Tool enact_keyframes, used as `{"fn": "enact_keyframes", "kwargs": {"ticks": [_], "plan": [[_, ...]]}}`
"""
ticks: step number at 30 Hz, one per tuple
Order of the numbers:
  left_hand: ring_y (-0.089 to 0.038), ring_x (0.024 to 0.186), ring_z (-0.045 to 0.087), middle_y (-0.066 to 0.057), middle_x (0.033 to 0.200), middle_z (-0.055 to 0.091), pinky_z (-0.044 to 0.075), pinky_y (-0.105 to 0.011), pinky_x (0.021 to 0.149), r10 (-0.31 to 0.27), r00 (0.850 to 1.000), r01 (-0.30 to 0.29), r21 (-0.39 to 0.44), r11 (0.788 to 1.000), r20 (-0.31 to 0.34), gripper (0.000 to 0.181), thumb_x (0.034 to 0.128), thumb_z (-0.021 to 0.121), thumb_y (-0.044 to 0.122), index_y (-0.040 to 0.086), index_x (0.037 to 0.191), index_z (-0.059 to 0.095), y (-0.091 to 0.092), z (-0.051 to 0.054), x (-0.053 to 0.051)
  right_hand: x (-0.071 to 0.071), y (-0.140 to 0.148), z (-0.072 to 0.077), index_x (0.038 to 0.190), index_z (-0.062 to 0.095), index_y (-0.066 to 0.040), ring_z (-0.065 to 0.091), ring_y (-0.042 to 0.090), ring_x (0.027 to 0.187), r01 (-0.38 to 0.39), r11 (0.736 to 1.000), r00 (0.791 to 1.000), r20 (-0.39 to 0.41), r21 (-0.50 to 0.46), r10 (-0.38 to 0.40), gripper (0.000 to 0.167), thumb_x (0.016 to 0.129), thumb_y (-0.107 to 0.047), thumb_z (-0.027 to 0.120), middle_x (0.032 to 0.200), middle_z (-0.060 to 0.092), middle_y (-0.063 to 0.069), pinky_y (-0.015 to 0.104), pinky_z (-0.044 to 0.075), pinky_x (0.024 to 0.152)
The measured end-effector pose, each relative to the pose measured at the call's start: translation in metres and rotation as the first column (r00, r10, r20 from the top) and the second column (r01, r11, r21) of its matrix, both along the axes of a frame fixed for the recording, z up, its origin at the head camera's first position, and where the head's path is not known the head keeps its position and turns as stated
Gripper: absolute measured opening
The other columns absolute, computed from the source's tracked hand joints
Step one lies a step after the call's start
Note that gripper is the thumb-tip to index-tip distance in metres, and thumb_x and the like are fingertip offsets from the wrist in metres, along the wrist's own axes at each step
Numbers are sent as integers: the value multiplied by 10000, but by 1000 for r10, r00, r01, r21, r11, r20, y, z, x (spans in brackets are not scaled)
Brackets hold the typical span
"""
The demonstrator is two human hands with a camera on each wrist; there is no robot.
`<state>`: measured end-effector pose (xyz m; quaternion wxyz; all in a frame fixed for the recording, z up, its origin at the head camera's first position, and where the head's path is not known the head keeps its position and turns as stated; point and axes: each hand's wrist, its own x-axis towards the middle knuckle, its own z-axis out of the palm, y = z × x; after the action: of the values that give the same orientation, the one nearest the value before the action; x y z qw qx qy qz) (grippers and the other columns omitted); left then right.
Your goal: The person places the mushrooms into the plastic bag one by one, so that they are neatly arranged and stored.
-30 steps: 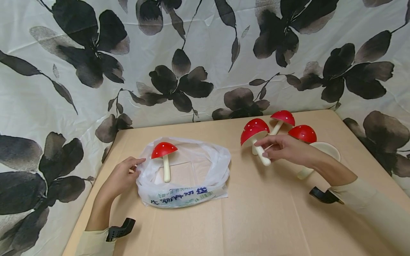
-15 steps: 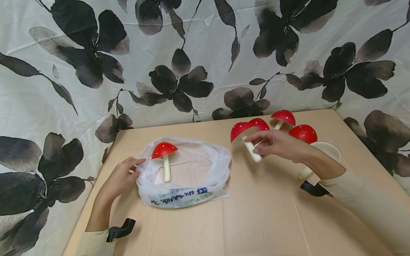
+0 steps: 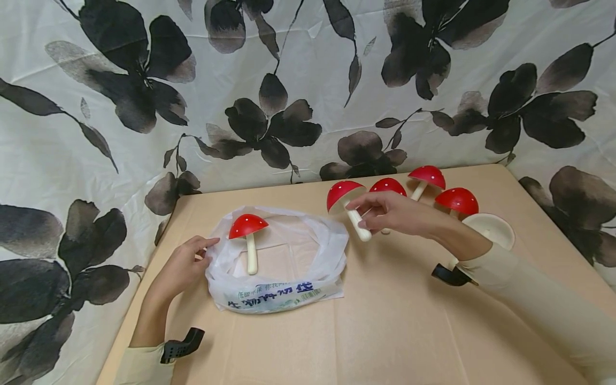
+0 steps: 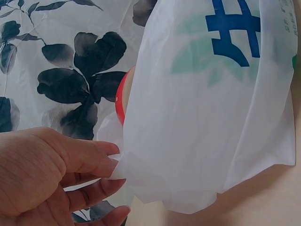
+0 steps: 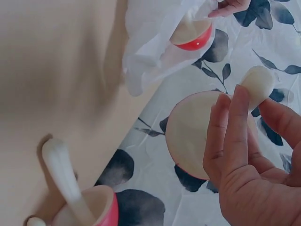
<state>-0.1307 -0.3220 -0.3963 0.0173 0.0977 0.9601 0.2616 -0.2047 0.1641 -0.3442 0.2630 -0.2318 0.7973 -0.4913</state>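
My right hand [image 3: 385,213] pinches the white stem of a red-capped toy mushroom [image 3: 344,194], held tilted above the table just right of the bag. In the right wrist view the pale underside of the held mushroom's cap [image 5: 188,136] faces the camera. At the left, my left hand [image 3: 185,267] pinches the rim of a white plastic bag [image 3: 276,297] between thumb and fingers, as the left wrist view shows at the bag's edge [image 4: 164,155]. Inside the open bag lies another red mushroom [image 3: 248,227], its stem toward me.
Behind and beside my right hand are more mushrooms: one red cap [image 3: 387,186], another at the back [image 3: 427,176], a third [image 3: 457,201], and one showing its pale underside [image 3: 491,230]. All are on the tan table [image 3: 385,331], with a floral cloth [image 3: 298,64] behind.
My right hand has carried its mushroom leftward, away from the other mushrooms and toward the bag. My left hand and the bag have stayed put.
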Motion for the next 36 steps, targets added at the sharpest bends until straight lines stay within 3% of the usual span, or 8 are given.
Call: {"fn": "enact_keyframes", "kwargs": {"ticks": [18,27,36], "plan": [[-305,950,607,-152,1059,628,577,-482,833,5,1000,-5,-7,1000,6,411,918,600,-67,-59,1329,622,-2,0,-1,-11,-44,9,1401,596,-130,604,304,1150,-131,991,990,-47,-14,130,476,938,-142,711,1359,556,77,385,596,873],[-296,935,606,-151,1045,631,579,-482,829,0,1000,0,-2,1000,-1,412,909,621,-80,-55,1320,631,0,2,0,-17,-65,17,1393,589,-68,605,300,1150,-183,983,981,-58,21,184,482,932,-121,721,1308,597,113,380,605,845],[-296,934,605,-144,1032,628,578,-487,830,-3,1000,3,4,1000,-9,407,905,613,-88,-59,1310,635,1,1,1,-26,-86,16,1386,591,-65,643,274,1095,-197,979,980,-17,43,198,467,938,-108,714,1247,628,113,364,603,850]]}}
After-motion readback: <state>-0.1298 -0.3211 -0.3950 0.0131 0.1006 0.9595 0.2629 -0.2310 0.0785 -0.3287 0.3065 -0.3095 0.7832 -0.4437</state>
